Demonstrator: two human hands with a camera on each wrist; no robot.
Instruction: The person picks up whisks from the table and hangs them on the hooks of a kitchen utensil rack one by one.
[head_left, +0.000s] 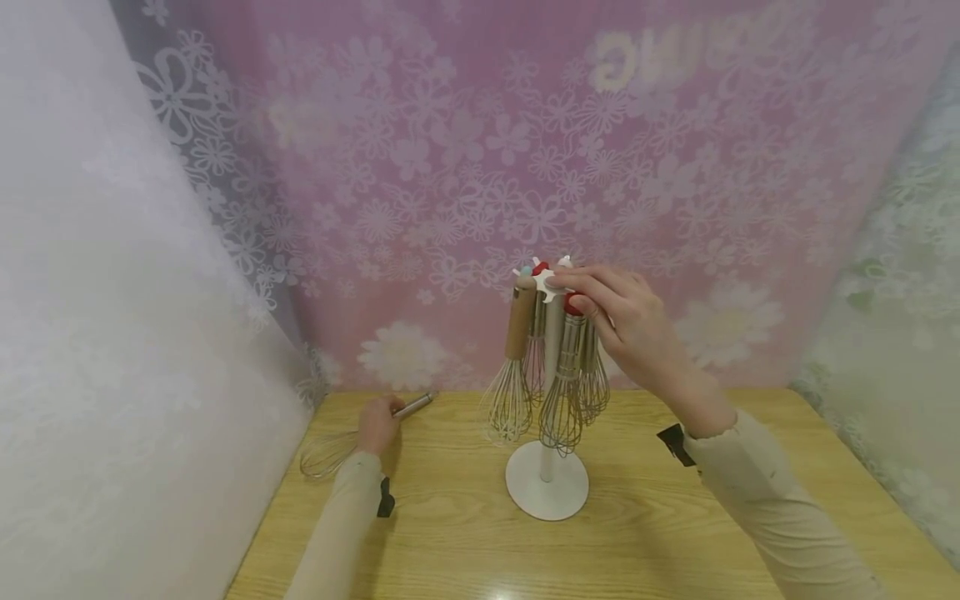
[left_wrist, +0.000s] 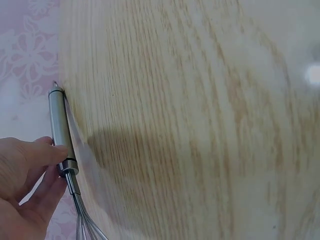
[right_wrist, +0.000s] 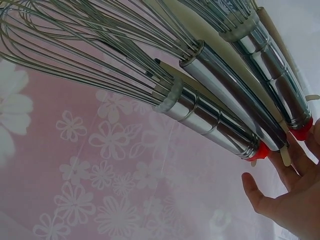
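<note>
My left hand (head_left: 378, 425) pinches a whisk (head_left: 414, 406) by its steel handle at the table's left back. In the left wrist view, thumb and fingers meet on the lower handle of this whisk (left_wrist: 61, 125), near the wires. The right hand (head_left: 630, 321) touches the top of a white stand (head_left: 546, 500) with fairly straight fingers. Several whisks hang round it, including a wooden-handled whisk (head_left: 519, 325) and a steel whisk with a red cap (head_left: 572, 342). In the right wrist view, the thumb (right_wrist: 256, 192) stands apart from the hanging steel whisks (right_wrist: 235, 95).
The wood-grain table (head_left: 450, 533) backs onto a pink flowered cloth (head_left: 465, 183). Pale cloths hang at the left (head_left: 135, 333) and right (head_left: 892, 350) sides.
</note>
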